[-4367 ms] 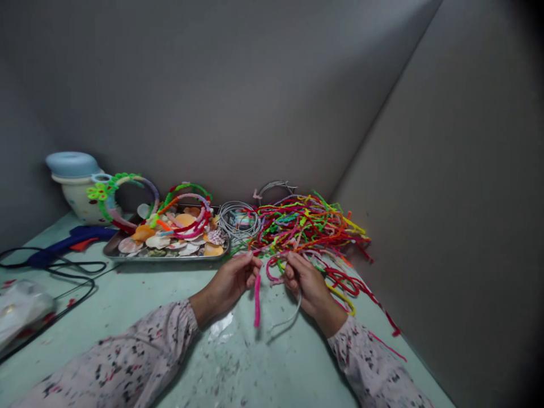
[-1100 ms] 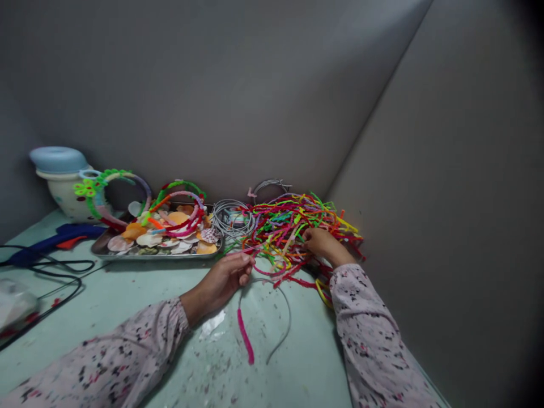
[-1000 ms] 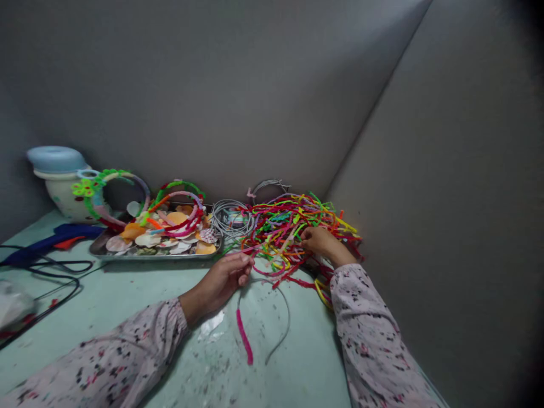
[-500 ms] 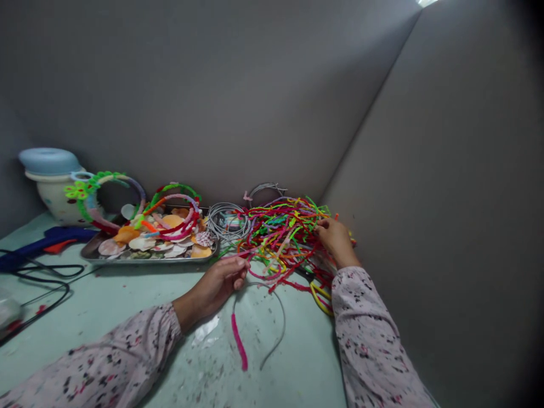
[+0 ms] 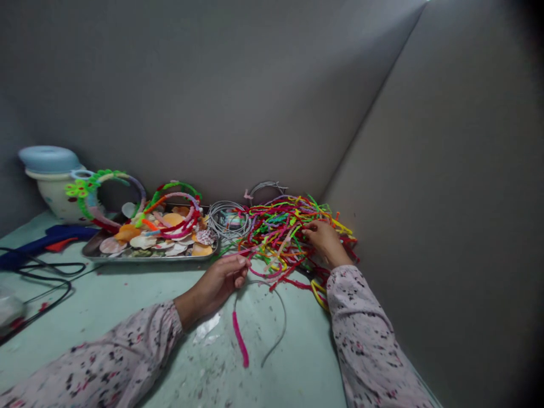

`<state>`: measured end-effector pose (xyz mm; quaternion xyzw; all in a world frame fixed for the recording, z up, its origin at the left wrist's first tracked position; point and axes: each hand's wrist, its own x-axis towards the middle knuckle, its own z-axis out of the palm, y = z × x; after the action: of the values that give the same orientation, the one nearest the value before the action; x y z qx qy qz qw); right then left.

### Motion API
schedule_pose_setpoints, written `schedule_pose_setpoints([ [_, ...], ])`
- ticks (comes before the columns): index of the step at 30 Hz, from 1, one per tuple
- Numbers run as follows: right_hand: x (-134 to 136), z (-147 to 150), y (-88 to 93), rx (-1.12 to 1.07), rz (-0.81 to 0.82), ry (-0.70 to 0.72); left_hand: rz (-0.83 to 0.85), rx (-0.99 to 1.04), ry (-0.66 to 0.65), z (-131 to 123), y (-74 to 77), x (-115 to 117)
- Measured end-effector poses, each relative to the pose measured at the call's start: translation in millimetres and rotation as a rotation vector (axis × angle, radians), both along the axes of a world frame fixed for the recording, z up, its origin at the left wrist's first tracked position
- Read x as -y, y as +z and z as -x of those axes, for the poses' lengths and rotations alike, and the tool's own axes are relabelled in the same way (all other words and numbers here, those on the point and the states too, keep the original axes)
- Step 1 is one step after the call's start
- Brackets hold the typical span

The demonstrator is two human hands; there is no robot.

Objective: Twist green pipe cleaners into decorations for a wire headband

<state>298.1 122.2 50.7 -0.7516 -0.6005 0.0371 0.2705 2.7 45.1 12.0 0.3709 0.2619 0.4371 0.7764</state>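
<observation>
A thin grey metal headband (image 5: 284, 317) lies on the table, its left arm partly wrapped in hot-pink fuzzy pipe cleaner (image 5: 238, 337). Just above its curve, my left hand (image 5: 221, 277) is closed in a pinch, with a pink strand at the fingertips. At the right, my right hand (image 5: 325, 241) reaches into a tangled heap of coloured pipe cleaners (image 5: 280, 224). Its thumb and forefinger are pinched together among the strands; which strand they grip cannot be made out. Yellow-handled scissors (image 5: 318, 294) lie partly hidden beside the right sleeve.
A metal tray (image 5: 148, 259) of seashells (image 5: 142, 242) has wrapped headbands (image 5: 140, 190) standing on it. Bare grey headbands (image 5: 229, 221) lie beside the heap. At the left are a blue tool (image 5: 46, 241) with black cable and a blue-lidded container (image 5: 55, 187). Grey walls (image 5: 255, 113) enclose the table.
My right hand has moved a little left and inward over the pipe-cleaner heap. The left hand and the headband stay where they were.
</observation>
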Motion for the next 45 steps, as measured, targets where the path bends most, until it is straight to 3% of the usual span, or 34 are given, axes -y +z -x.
schedule_pose_setpoints([
  [9,5,5,9.1,0.001,0.051,0.023,0.032,0.02,0.03,0,-1.6,0],
  [20,5,14,-2.0,-0.072,0.116,0.136,0.045,0.046,0.015,2,-4.7,-2],
  [34,5,1,8.1,-0.003,0.032,-0.014,0.049,0.039,0.034,1,-0.9,0],
  [38,9,14,16.4,-0.001,-0.134,-0.104,0.046,0.035,0.035,1,-1.9,-1],
  [41,13,37,22.4,-0.118,-0.219,0.116,0.041,0.031,0.033,1,-1.5,0],
  [45,19,78,14.4,-0.147,-0.128,0.493,0.018,0.034,0.025,1,-0.7,1],
])
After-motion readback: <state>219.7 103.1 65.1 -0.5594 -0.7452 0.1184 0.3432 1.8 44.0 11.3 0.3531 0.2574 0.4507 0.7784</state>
